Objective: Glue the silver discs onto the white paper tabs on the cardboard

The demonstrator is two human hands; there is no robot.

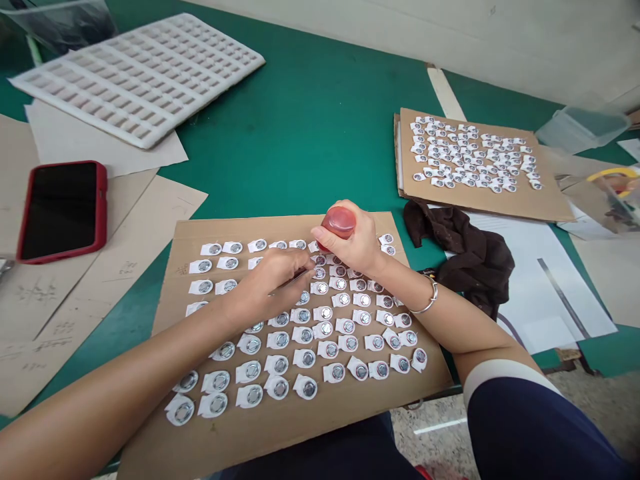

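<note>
A sheet of cardboard (320, 427) lies in front of me, covered with rows of small white tabs holding round metal discs (280, 363). My right hand (356, 245) grips a small red bottle (339, 223), tipped down over the far rows. My left hand (270, 280) pinches a thin metal stick, its tip pointing toward the discs just below the bottle. A silver bracelet (429, 300) sits on my right wrist.
A second cardboard (545, 200) with several more tabs lies at the far right. A dark cloth (470, 253) lies between the two boards. A phone in a red case (61, 210), a white foam tray (140, 77) and paper sheets sit on the green table at left. A clear plastic tub (583, 127) stands far right.
</note>
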